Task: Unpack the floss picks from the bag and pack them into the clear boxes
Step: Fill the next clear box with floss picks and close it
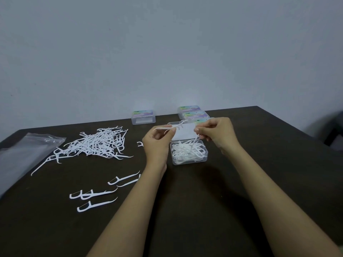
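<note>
A clear box (189,160) stands open on the dark table, partly filled with white floss picks, its lid (182,133) raised behind it. My left hand (157,143) pinches a floss pick (169,127) above the box's left side. My right hand (218,134) pinches another floss pick (194,143) that points down into the box. A large heap of floss picks (98,143) lies to the left. Several single picks (94,194) lie nearer me. The emptied clear bag (24,151) lies flat at the far left.
A closed clear box (143,117) with a coloured label stands at the table's back edge. Two or three more labelled boxes (193,113) are stacked behind the open one. A wall rises behind the table. A dark chair (334,130) shows at the right.
</note>
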A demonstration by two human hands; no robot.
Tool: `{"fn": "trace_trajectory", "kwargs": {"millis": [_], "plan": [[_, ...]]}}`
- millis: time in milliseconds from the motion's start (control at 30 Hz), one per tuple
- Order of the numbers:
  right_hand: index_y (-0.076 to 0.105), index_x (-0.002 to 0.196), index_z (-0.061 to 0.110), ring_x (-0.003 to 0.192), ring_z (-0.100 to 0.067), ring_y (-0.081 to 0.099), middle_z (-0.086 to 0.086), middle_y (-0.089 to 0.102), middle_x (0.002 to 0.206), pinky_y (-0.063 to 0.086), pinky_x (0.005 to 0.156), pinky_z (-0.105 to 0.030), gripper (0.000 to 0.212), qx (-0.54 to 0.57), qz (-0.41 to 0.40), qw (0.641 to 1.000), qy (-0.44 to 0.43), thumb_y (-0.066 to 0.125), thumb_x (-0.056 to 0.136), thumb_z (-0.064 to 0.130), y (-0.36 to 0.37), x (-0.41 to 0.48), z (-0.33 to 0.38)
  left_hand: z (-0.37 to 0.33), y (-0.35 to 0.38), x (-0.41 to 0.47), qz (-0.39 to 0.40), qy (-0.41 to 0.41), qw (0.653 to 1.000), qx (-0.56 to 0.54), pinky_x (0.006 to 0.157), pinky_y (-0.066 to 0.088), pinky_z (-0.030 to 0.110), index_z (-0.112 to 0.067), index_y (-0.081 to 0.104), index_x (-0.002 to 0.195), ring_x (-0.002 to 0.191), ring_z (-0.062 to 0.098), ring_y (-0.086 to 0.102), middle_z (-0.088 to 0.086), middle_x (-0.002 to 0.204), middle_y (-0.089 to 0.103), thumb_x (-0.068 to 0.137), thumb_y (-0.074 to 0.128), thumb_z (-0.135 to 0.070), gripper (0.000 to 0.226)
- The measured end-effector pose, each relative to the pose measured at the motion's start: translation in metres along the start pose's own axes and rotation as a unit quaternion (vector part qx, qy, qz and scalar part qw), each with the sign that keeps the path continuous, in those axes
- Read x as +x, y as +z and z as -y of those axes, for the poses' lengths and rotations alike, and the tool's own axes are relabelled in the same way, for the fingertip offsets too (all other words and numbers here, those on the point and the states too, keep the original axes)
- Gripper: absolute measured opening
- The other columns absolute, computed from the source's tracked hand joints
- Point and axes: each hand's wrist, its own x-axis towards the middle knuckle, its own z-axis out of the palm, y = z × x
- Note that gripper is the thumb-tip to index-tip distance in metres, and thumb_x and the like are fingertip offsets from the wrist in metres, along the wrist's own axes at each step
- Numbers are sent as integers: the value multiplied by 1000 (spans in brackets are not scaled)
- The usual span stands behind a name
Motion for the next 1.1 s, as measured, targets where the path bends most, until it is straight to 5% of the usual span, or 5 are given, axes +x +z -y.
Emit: {"fn": "trace_trajectory", "kwargs": {"millis": [367, 533, 700, 833, 1100], "plan": [[67, 64, 12, 42, -4, 51, 1, 60, 56, 41, 43, -8, 14, -140, -19, 990, -25, 75, 75, 14, 7, -3, 0, -4, -2, 0, 20, -44, 999, 11, 59, 50, 11, -8, 59, 65, 63, -1, 65, -4, 65, 68, 73, 73, 3, 19], [70, 75, 3, 49, -6, 54, -5, 65, 67, 49, 55, -20, 10, -217, 63, 974, -33, 74, 77, 13, 14, -7, 3, -9, -6, 1, 43, -39, 997, 48, 58, 49, 11, -12, 62, 69, 60, -1, 64, -1, 69, 68, 72, 74, 3, 19], [73, 82, 6, 70, -10, 57, -9, 71, 85, 49, 72, -25, 16, -320, 117, 938, -61, 76, 75, 20, 14, -6, 6, -17, -6, -1, 88, -39, 992, 79, 53, 44, 6, -11, 68, 101, 55, -5, 61, 0, 73, 67, 76, 69, 6, 30], [73, 94, 13, 88, -12, 56, -4, 67, 97, 47, 76, -25, 31, -329, 137, 931, -85, 80, 68, 29, 2, -5, 9, -18, -7, 1, 99, -33, 987, 126, 50, 41, 6, -5, 71, 93, 56, -5, 61, 2, 77, 68, 78, 69, 0, 16], [54, 93, 18, 67, -3, 44, 10, 47, 76, 33, 55, -16, 37, -386, 245, 888, -44, 81, 68, 23, -13, -6, 9, -13, -10, 4, 76, -46, 990, 114, 53, 43, 8, -6, 71, 90, 58, -1, 62, 4, 74, 68, 80, 68, -4, 11]]}}
